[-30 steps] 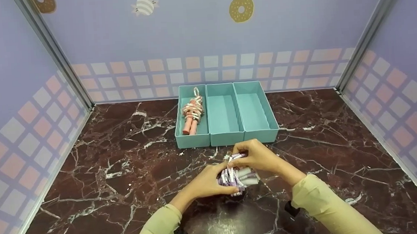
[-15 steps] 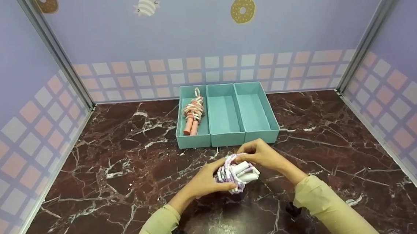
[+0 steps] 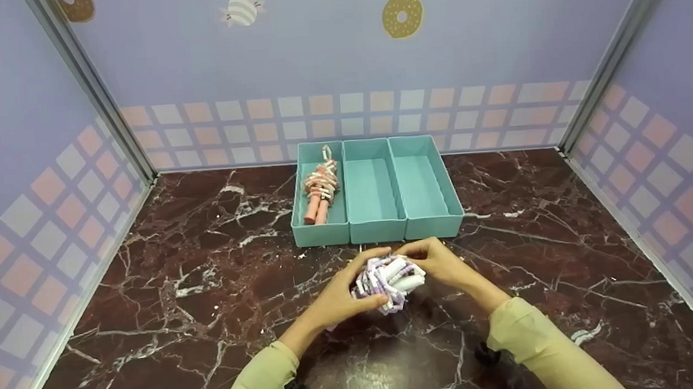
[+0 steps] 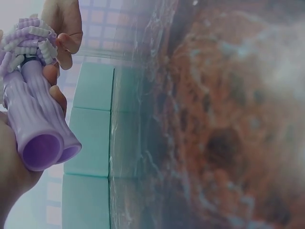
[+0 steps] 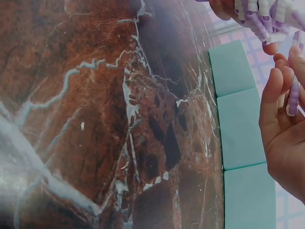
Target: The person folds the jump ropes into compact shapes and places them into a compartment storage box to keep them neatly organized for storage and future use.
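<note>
A purple-and-white beaded jump rope (image 3: 379, 284) is bundled up above the marble table. My left hand (image 3: 341, 294) grips the bundle, thumb on the near side and fingers around the far side. In the left wrist view its two purple handles (image 4: 40, 112) lie side by side, hollow ends toward the camera, with beaded strands wrapped around their other ends. My right hand (image 3: 443, 264) is at the bundle's far right side, fingers bent and partly hidden behind it. A short beaded piece of rope (image 5: 293, 98) sits between its thumb and fingers in the right wrist view.
Three joined teal bins (image 3: 379, 232) stand against the back wall. In the left one lies a pink-and-white beaded jump rope (image 3: 321, 184), its pink handles toward me. Patterned walls (image 3: 337, 55) close off the back and both sides of the dark marble table (image 3: 221, 325).
My right hand has drawn away from the top of the bundle to its far right side, taking a strand with it. The bundle has tipped, its handle ends turning upward.
</note>
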Demonstrator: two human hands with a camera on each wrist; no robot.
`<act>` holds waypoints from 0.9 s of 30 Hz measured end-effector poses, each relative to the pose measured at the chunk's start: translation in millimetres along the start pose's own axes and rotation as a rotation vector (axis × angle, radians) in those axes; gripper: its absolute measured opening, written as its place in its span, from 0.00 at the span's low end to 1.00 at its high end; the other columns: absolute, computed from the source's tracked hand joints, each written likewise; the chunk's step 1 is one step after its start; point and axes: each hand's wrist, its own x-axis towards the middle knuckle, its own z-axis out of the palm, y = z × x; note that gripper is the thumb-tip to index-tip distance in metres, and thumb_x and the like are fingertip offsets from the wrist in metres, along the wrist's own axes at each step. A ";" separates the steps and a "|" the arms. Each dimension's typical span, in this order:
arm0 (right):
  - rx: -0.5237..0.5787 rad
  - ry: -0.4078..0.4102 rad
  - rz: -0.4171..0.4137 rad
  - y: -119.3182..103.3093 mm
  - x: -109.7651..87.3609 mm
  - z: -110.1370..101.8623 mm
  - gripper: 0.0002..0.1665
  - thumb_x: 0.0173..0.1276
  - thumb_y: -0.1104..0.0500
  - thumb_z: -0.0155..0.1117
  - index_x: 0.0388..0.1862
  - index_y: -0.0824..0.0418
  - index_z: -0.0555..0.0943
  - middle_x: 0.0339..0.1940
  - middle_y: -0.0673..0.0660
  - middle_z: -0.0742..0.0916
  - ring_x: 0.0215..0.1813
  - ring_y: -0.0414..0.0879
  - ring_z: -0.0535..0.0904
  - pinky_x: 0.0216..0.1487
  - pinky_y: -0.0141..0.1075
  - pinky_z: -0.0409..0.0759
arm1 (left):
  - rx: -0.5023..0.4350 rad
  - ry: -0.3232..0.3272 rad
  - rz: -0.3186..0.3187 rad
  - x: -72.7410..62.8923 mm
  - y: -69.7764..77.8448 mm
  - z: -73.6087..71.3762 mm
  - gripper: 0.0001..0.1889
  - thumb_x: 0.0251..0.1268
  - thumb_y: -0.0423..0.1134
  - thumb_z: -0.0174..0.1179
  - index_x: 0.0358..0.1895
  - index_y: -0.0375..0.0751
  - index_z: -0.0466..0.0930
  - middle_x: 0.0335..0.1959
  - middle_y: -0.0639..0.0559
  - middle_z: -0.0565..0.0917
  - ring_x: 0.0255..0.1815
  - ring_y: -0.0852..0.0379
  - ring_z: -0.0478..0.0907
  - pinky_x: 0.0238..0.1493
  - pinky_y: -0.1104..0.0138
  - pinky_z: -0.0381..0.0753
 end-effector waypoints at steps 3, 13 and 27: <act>0.015 -0.027 0.028 0.3 -2.6 0.9 0.17 0.66 0.68 0.62 0.53 0.73 0.82 0.46 0.71 0.87 0.31 0.34 0.82 0.31 0.30 0.82 | 0.018 0.019 -0.004 -0.1 -1.6 0.2 0.36 0.55 0.44 0.71 0.68 0.68 0.67 0.64 0.52 0.75 0.47 0.56 0.77 0.46 0.63 0.83; 0.037 -0.091 0.021 1.4 -13.8 5.6 0.33 0.60 0.73 0.61 0.66 0.65 0.75 0.40 0.58 0.86 0.21 0.41 0.75 0.20 0.33 0.77 | -0.074 0.058 -0.035 0.2 -1.7 -2.8 0.32 0.55 0.38 0.69 0.65 0.54 0.70 0.56 0.45 0.76 0.39 0.58 0.78 0.37 0.67 0.84; 0.022 0.333 -0.163 5.2 -26.4 12.9 0.13 0.67 0.67 0.64 0.50 0.68 0.82 0.39 0.53 0.88 0.28 0.40 0.80 0.25 0.35 0.81 | -0.142 0.123 -0.008 -0.1 -8.7 -9.5 0.30 0.56 0.37 0.68 0.64 0.50 0.70 0.56 0.44 0.76 0.46 0.57 0.78 0.46 0.67 0.84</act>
